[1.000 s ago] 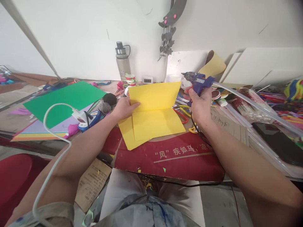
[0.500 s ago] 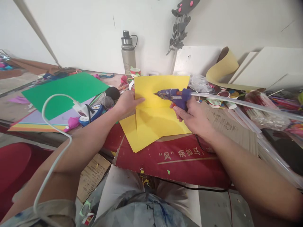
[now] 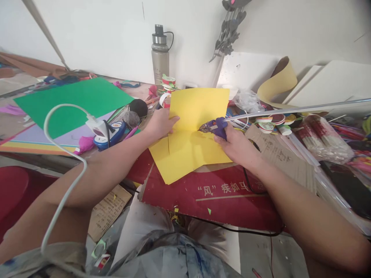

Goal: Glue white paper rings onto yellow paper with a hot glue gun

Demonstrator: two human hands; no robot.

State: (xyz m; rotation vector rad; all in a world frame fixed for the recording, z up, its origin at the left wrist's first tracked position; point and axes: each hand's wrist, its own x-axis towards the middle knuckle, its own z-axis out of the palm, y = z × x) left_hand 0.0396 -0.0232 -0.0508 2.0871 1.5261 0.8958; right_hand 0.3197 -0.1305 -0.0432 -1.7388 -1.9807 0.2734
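Observation:
My left hand (image 3: 160,124) grips the left edge of a folded yellow sheet of paper (image 3: 199,102), thumb in front and the other fingers behind it. The upper part of the sheet stands up, and the lower part lies toward me over more yellow paper (image 3: 162,164). In my right hand (image 3: 239,144) is a blue hot glue gun (image 3: 217,127) with a long clear glue stick (image 3: 269,112) out of its back. Its nozzle points left at the fold of the sheet; whether it touches the paper I cannot tell.
Beneath the paper is a red cardboard sheet (image 3: 174,197). Green paper (image 3: 72,102) and a blue power adapter (image 3: 111,135) with a white cable lie left. A bottle (image 3: 160,61) stands behind. At right are corrugated cardboard (image 3: 278,154), a dark phone (image 3: 346,187) and tape rolls (image 3: 265,127).
The glue gun has come down and its nozzle has moved from the upright part of the yellow sheet to the fold. My left hand still holds the sheet's edge. The view has shifted slightly.

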